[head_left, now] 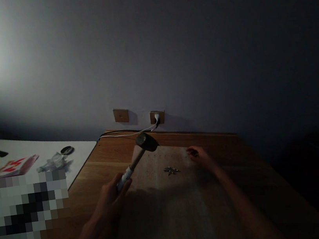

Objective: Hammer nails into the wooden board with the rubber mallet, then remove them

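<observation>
My left hand (108,200) grip closed on hammer (143,147), head held up over wooden board (160,210). My right hand (200,157) curled just beside nails (172,170); cannot tell if grip holds anything. Board on table (252,169), likely shielding surface.

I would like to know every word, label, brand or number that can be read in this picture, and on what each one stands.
Red and white printed packet on the white table: red marks, too small and blurred to read.
Tan rectangular wall plates: no readable text.
Dark-headed hammer with pale wooden handle: no readable text.
No word, brand or number can be read.
</observation>
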Tool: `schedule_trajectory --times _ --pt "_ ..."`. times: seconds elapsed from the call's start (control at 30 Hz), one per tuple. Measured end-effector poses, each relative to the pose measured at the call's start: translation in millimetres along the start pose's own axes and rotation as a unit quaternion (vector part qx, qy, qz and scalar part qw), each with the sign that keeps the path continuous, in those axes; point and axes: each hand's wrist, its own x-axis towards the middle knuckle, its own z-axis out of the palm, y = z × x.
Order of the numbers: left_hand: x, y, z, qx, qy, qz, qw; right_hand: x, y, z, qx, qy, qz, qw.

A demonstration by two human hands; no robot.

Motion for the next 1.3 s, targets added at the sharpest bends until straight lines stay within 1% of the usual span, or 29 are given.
schedule_trajectory --times 0.1,0.2,0.3,0.43,0.57,0.73,0.83,0.93,1.03,1.17,1.23,1.3 --pt "4 4 9.1 0.018 -0.038 0.014 0.999 1 15 -10 0.002 0.017 0.013 1.0" --pt "6 3 16.8 0.037 -0.066 0.014 0.997 1 26 -20 0.004 0.031 0.023 0.999" --pt "8 5 21.6 0.044 -0.079 0.015 0.996 -1 30 -24 0.006 0.016 0.024 1.0" --pt "11 11 23.3 0.05 -0.094 0.023 0.994 -3 26 -16 0.006 -0.014 0.016 1.0" --pt "12 14 20.5 0.047 -0.092 0.009 0.995 -4 19 -12 0.008 -0.027 0.005 1.0" --pt "8 7 14.0 0.033 -0.072 0.005 0.997 -8 14 -17 0.004 -0.027 0.0 1.0" --pt "5 0 9.2 0.028 -0.055 -0.011 0.998 -9 4 -14 0.002 -0.019 -0.006 1.0" --pt "2 -6 4.0 0.027 -0.035 -0.023 0.999 -5 -19 3 0.008 -0.021 -0.029 0.999" --pt "-2 -12 -1.3 0.016 -0.016 -0.042 0.999 6 -55 35 0.019 -0.044 -0.073 0.996" --pt "-7 -21 -9.6 0.007 0.015 -0.048 0.999 29 -99 80 0.021 -0.104 -0.129 0.986" --pt "-10 -25 -14.8 0.01 0.024 -0.052 0.998 39 -112 95 0.009 -0.123 -0.139 0.983" --pt "-13 -27 -20.1 0.015 0.027 -0.057 0.998 47 -120 104 -0.008 -0.132 -0.141 0.981"
